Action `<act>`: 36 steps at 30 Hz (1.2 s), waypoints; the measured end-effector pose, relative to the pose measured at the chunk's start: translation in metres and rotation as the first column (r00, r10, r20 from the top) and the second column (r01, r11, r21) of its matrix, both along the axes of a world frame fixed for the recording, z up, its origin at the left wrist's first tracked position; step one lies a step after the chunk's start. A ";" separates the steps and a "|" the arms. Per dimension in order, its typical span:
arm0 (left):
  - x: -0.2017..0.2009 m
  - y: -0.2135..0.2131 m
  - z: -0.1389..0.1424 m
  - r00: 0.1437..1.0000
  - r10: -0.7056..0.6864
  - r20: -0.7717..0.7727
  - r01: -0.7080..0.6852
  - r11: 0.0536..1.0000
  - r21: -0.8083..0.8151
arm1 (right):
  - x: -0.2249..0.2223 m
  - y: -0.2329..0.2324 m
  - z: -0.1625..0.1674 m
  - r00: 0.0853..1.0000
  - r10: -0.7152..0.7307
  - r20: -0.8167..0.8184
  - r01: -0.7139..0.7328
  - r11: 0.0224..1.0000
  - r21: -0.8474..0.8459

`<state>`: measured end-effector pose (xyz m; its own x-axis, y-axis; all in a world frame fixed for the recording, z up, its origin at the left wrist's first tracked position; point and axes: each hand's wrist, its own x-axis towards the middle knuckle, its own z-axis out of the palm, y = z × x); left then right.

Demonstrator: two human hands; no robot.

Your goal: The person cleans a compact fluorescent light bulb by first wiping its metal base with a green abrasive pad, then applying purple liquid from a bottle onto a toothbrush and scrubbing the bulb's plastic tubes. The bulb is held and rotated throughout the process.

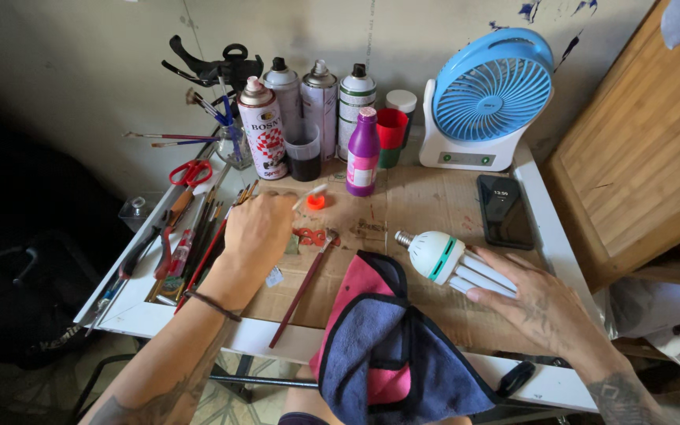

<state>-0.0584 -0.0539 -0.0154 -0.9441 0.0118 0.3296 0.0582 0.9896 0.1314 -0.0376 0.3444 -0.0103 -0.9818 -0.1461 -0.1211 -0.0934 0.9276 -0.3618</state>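
A white spiral-tube lamp bulb [452, 263] lies on its side on the cardboard sheet [426, 201] that covers the counter [548, 236], its metal screw base pointing left and its glass tubes running right under the right hand [533, 303]. That hand rests flat and spread, fingers touching the tubes without closing round them. Just in front of the bulb, a blue and pink cloth [391, 346] hangs over the counter's near edge. The left hand [260, 228] lies knuckles up further left, fingers curled over the cardboard beside a row of paintbrushes [202, 236]; whether it grips anything cannot be told. A long brush [304, 287] lies slanted between that hand and the cloth, and a small orange cap [316, 202] sits just beyond the fingers. Red-handled scissors [190, 173] lie at the left edge. At the back stand spray cans [320, 106], a purple bottle [363, 152] and a blue fan [488, 98], with a dark phone [504, 211] lying flat near the fan.
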 end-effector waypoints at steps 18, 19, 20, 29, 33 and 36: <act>-0.038 -0.003 -0.025 0.998 0.062 0.009 -0.061 0.989 -0.137 | 0.001 0.005 0.001 0.992 0.092 -0.090 -0.098 0.993 -0.067; -0.039 -0.004 -0.027 0.998 0.059 0.006 -0.058 0.989 -0.136 | 0.000 0.005 0.001 0.993 0.086 -0.083 -0.091 0.995 -0.052; -0.039 -0.005 -0.029 0.998 0.057 0.007 -0.056 0.989 -0.136 | 0.002 0.006 0.001 0.994 0.082 -0.073 -0.085 0.996 -0.037; -0.028 -0.012 -0.022 0.998 0.057 -0.016 -0.057 0.998 -0.009 | 0.003 0.003 0.005 0.998 0.048 -0.032 -0.047 0.999 0.006; -0.022 -0.011 -0.006 0.994 0.102 0.037 -0.107 0.983 0.147 | 0.000 0.005 0.002 0.994 0.082 -0.071 -0.084 0.996 -0.029; -0.016 -0.010 0.004 0.990 0.127 0.064 -0.137 0.975 0.176 | 0.000 0.007 0.000 0.992 0.089 -0.088 -0.094 0.994 -0.051</act>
<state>-0.0748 -0.0634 -0.0110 -0.9493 -0.1689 0.2652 -0.0829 0.9480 0.3072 -0.0375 0.3511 -0.0107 -0.9705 -0.2397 -0.0268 -0.2095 0.8928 -0.3987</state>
